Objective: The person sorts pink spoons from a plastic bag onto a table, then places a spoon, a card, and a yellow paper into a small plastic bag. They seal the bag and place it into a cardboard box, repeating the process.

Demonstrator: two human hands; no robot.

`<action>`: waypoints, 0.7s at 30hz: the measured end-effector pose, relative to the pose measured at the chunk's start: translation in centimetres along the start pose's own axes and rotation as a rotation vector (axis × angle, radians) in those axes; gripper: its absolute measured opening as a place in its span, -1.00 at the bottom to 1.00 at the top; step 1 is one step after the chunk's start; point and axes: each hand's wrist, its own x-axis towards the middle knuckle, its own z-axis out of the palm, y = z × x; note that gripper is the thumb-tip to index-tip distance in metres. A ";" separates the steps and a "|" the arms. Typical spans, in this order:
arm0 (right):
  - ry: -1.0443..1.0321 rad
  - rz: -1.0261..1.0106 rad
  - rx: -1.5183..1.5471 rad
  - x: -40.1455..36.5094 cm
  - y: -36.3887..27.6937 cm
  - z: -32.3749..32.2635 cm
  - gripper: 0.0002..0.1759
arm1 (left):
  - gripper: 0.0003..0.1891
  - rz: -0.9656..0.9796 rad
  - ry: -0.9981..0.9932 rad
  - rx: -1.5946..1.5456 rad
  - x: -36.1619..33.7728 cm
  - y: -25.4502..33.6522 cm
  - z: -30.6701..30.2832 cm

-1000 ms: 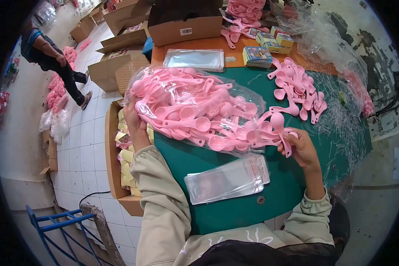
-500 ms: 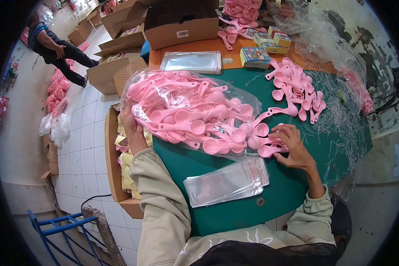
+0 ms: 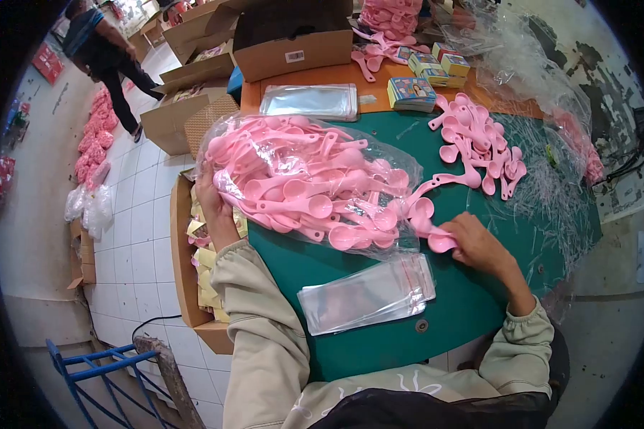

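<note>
Clear bag (image 3: 409, 163) of pink spoons on a green tabletop (image 3: 472, 304), seen from your head camera. The bag lies in front of you, slightly left of the table's middle, its right end tapering toward your right hand (image 3: 478, 244). With that hand you grip a pink spoon (image 3: 442, 244) just beyond the bag's right end; your fingers curl closed over its handle, and the bowl points left. Your left hand (image 3: 212, 204) touches the bag's left end. Its fingers are partly hidden by the bag, so you cannot tell whether they are closed on the plastic.

Nearer to you, below the bag, lies a fanned stack of clear sleeves (image 3: 365, 294). To the far right of the bag is a loose pile of pink spoons (image 3: 474, 132), beside shredded clear plastic (image 3: 551, 204). On the orange surface (image 3: 376, 102) beyond the green one, a flat clear packet (image 3: 309, 101) lies left of several stacks of printed cards (image 3: 412, 91). At left, beside the table, stands an open carton (image 3: 184, 289) holding yellowish pieces. A person (image 3: 111, 46) in dark clothing is at far left.
</note>
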 end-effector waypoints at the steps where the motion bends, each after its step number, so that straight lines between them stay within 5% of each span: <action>1: 0.079 -0.035 0.028 -0.1 1.0 -0.6 -0.44 | -0.68 -0.003 -0.005 0.016 0.1 -0.1 -0.2; 3: 0.233 -0.092 0.086 0.2 3.4 -2.1 -0.46 | -0.70 0.004 -0.011 0.005 0.1 -0.2 -0.2; 5: 0.285 0.086 0.046 0.7 7.4 -3.4 -0.46 | -0.70 0.007 -0.029 -0.013 -0.1 -0.5 0.3; 8: 0.506 0.226 -0.437 3.5 7.1 -4.9 -0.48 | -0.69 -0.037 -0.034 0.019 0.3 -0.6 -0.6; 12: 0.210 -0.163 -0.083 5.8 2.6 -3.4 -0.38 | -0.65 -0.027 0.053 0.032 -0.7 -0.5 1.6; 21: 0.150 -0.204 -0.256 7.9 -1.5 1.6 -0.65 | -0.55 -0.089 -0.094 -0.142 -1.7 0.6 3.8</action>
